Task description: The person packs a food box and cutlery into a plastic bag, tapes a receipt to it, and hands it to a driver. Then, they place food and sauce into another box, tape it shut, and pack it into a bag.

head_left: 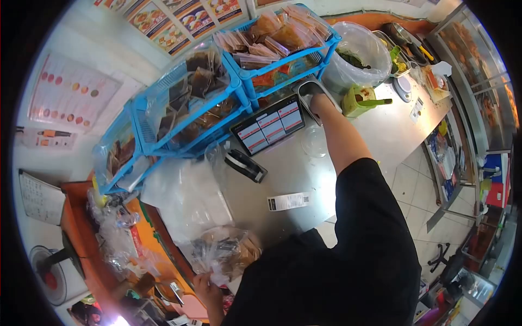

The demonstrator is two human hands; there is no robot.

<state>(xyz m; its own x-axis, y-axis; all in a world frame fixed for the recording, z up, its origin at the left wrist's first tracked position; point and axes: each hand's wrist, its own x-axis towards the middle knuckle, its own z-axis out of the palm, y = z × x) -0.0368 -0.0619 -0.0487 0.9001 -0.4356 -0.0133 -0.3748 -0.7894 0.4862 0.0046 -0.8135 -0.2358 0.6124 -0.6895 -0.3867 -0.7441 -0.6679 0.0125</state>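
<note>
My right arm stretches across the steel table. My right hand (321, 104) reaches into a rectangular metal container (305, 87) behind the tablet, and its fingers are hidden inside. At the lower left, my left hand (206, 289) is closed at the edge of a clear plastic bag (222, 276) with dark and brown items in it. A tablet (269, 125) showing red and white tiles leans against the blue baskets. Close to my right forearm lies a clear round lid or bowl (314, 142).
Blue stacked baskets (190, 141) with sauce packets line the back. A black stapler-like device (246, 165), a printed receipt (288, 201) and white plastic bags (187, 195) lie on the table. To the right are a green container (356, 102), a lined tub (353, 54) and a scale (402, 88).
</note>
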